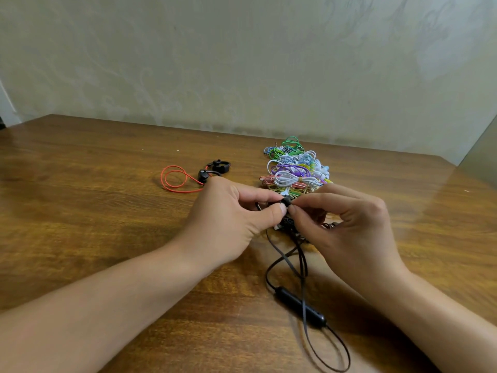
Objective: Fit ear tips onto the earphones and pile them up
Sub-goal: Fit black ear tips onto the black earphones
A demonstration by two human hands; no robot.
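Fitting step in hand: left hand [228, 211] pinches a black earbud [285, 202] between thumb and forefinger, near the middle of the table [94, 211]; right hand [347, 227] meets it from the right, thumb and forefinger closed together at the bud's tip, presumably on a small ear tip, though the tip itself is too small to make out.

Black cable [301, 265]: trails from the bud toward the near edge, looping; carries an inline remote [300, 305] lying on the wood.

Pile of bundled earphones [294, 168]: white, purple, green, blue, yellow and pink cords, just beyond the hands on the far right of centre.

Red-corded earphones [185, 176]: black ear hooks, cord looped, lying far left of the hands, well apart from the pile.

Next move, by judgement: press and seat the tip squarely on the nozzle, steadying the bud with the left hand; the second bud of the pair is not in sight and probably needs the same before the set joins a pile.

Surface: brown wood-grain table, glossy, corner cut at far right. Room: pale wall with a faint leafy pattern [242, 63] directly behind the table.
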